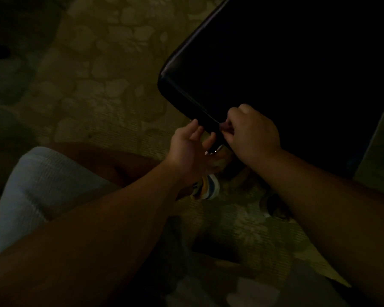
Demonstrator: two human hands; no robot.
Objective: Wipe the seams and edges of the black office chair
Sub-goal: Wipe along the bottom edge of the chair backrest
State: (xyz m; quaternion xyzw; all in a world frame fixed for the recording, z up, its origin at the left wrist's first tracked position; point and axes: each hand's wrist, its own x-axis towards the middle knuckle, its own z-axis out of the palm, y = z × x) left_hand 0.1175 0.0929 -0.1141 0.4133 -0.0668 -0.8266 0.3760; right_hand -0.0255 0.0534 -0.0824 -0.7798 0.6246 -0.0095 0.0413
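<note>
The black office chair's seat [275,69] fills the upper right, its rounded front corner [164,78] pointing left. My right hand [251,134] lies on the seat's front edge with fingers curled, pinching a small dark piece that looks like a cloth [223,126] against the edge seam. My left hand [190,147] is just left of it, below the same edge. Its fingers are loosely spread and its fingertips are near the rim, holding nothing. The scene is very dim, so the seams barely show.
A patterned beige carpet [102,85] covers the floor. My knee in light shorts [42,180] is at the lower left, and a striped sock [206,189] shows under my left wrist. A shiny metal chair part [213,150] glints below the seat.
</note>
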